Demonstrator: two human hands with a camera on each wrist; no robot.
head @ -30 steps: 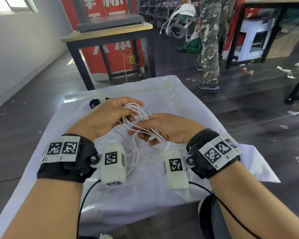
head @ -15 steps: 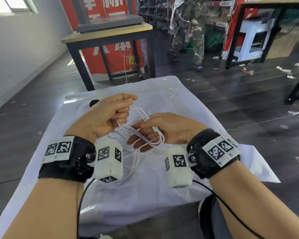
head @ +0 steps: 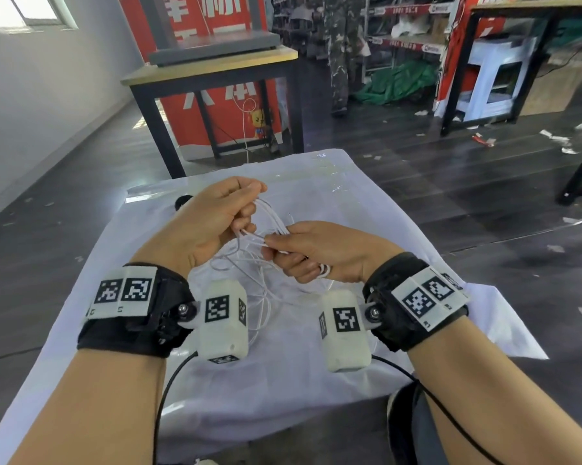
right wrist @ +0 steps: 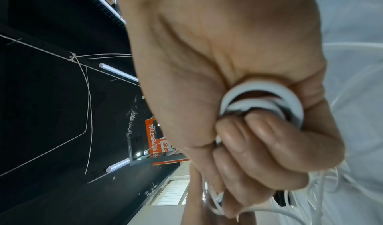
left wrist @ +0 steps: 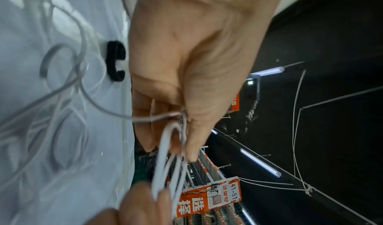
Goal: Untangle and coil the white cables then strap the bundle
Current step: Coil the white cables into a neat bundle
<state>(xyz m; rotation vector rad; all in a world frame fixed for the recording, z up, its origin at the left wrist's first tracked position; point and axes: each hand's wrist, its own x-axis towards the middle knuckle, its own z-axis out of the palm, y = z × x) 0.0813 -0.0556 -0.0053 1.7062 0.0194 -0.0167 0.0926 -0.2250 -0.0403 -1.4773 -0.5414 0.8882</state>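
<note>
Bystander gone farther back, both hands (head: pixel 212 223) (head: pixel 319 253) gripping white cables (head: pixel 269 223), white-clothed table (head: pixel 316 380), dark floor (head: pixel 450 196)

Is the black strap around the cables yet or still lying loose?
Loose. The strap lies curled on the white cloth, apart from the cables both hands hold.

Left hand (left wrist: pixel 196 64) pinches thin white cable loops (left wrist: pixel 165 163) at frame centre; black curved fabric strap (left wrist: pixel 115 61) on white cloth (left wrist: pixel 31 187), left.
</note>
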